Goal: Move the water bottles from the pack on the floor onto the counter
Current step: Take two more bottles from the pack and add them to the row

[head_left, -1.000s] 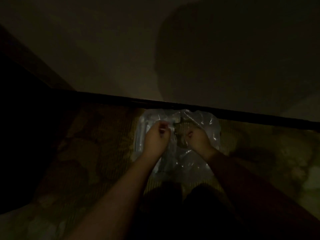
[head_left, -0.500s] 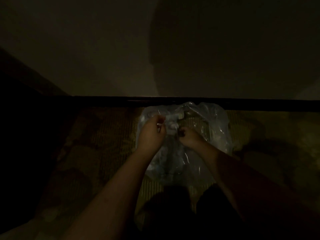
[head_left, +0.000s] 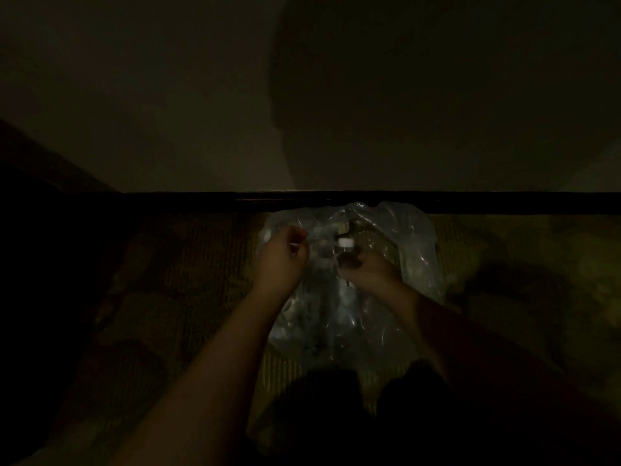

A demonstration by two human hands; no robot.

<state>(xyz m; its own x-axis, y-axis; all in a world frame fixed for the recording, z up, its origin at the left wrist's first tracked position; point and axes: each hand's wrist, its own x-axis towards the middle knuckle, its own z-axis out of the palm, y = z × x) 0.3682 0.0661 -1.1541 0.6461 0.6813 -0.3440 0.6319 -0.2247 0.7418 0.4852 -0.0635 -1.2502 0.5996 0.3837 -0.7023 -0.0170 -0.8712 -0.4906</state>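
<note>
Dim patterned carpet [head_left: 201, 264] runs up to a dark baseboard [head_left: 504, 201] under a plain wall [head_left: 168, 112]. The pack [head_left: 336, 317] of water bottles lies on this carpet with its far end against the baseboard. The right hand [head_left: 369, 272] has its fingers curled around the neck of one bottle [head_left: 346, 258], gripping just below the white cap [head_left: 346, 242], which stands above the fist. Just left of that grip, the left hand [head_left: 282, 260] is closed in a loose fist, its fingertips pinching the pack's clear wrap [head_left: 396, 216]. Crumpled film bulges beyond and to the right of the held bottle; the other bottles show only faintly beneath both wrists.
</note>
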